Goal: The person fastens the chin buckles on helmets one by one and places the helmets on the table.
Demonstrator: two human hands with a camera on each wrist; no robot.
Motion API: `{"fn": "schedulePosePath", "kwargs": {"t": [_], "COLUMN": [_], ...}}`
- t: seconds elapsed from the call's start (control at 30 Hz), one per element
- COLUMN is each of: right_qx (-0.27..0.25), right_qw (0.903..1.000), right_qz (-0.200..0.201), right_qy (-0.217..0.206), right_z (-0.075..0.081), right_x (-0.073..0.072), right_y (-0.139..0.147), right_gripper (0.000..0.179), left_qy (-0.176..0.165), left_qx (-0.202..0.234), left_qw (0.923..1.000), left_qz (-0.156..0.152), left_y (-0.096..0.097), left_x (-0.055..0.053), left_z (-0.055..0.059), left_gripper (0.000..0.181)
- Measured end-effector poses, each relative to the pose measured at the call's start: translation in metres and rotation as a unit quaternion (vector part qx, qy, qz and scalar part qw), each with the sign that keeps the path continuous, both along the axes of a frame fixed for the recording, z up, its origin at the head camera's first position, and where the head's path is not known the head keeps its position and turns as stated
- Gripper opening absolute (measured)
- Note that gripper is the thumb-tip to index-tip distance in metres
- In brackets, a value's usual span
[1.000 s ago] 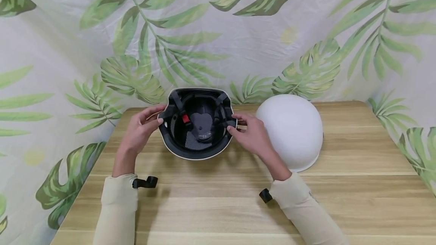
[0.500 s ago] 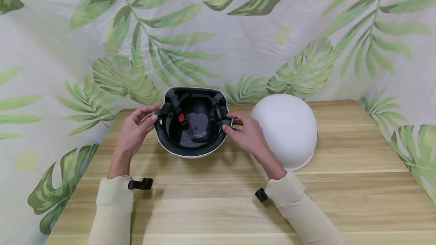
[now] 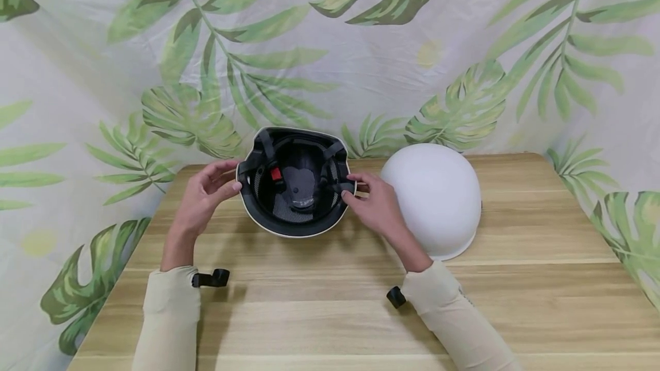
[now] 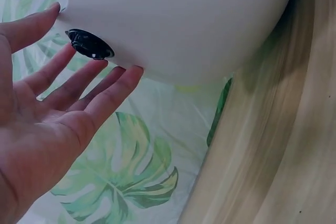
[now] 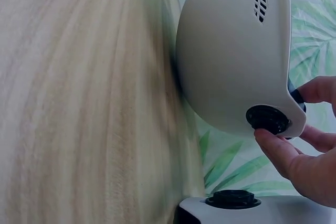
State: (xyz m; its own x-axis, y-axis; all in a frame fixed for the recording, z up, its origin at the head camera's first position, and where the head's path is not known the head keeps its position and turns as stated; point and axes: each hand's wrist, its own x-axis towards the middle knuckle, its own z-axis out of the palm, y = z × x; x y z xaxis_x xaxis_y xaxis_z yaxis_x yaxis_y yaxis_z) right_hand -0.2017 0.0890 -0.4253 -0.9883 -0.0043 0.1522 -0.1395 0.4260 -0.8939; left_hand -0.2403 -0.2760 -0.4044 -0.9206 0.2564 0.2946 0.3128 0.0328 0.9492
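Observation:
A white helmet [image 3: 294, 228] lies upside down on the table, its black lining, straps and red buckle [image 3: 275, 173] facing up. My right hand [image 3: 377, 202] pinches its right edge; in the right wrist view the thumb reaches the inner side of the rim and a fingertip touches a round black knob [image 5: 268, 119]. At the opposite edge, my left hand [image 3: 203, 196] has fairly straight fingers against the shell near another black knob [image 4: 90, 44]. The left thumb tip sits at the outside of the rim.
A second white helmet [image 3: 433, 199] rests dome up just right of my right forearm. The wooden table [image 3: 309, 325] ends at a leaf-patterned cloth [image 3: 371, 62] behind. Small black devices [image 3: 219, 277] are strapped at both cuffs.
The held helmet has turned slightly clockwise, its right edge lower in the head view. My left thumb has come off the inside of the rim; my right hand keeps its pinch.

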Motion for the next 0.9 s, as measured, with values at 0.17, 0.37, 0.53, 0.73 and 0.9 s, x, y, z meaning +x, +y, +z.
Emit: {"fn": "schedulePosePath", "kwargs": {"t": [0.17, 0.37, 0.53, 0.73, 0.9], "right_qx": [0.001, 0.013, 0.028, 0.042, 0.045], "right_qw": [1.0, 0.9998, 0.9991, 0.9976, 0.9978], "right_qz": [0.003, 0.011, 0.03, 0.05, 0.044], "right_qy": [-0.003, -0.006, -0.008, -0.025, -0.022], "right_z": [-0.003, -0.007, -0.009, -0.012, -0.017], "right_x": [-0.001, 0.0, 0.001, 0.0, -0.002], "right_y": [-0.002, -0.005, -0.007, -0.01, -0.011], "right_gripper": [0.04, 0.042, 0.043, 0.048, 0.05], "left_qy": [0.031, 0.063, 0.096, 0.107, 0.084], "left_qx": [-0.018, -0.033, -0.027, 0.0, 0.005], "left_qw": [0.9993, 0.9972, 0.9944, 0.9935, 0.9957], "left_qz": [0.004, 0.025, 0.035, 0.038, 0.038], "left_y": [0.001, 0.006, 0.01, 0.016, 0.022], "left_x": [0.0, 0.002, 0.002, 0.002, 0.003], "left_z": [0.003, 0.007, 0.009, 0.009, 0.01], "left_gripper": [0.043, 0.046, 0.044, 0.043, 0.044]}}
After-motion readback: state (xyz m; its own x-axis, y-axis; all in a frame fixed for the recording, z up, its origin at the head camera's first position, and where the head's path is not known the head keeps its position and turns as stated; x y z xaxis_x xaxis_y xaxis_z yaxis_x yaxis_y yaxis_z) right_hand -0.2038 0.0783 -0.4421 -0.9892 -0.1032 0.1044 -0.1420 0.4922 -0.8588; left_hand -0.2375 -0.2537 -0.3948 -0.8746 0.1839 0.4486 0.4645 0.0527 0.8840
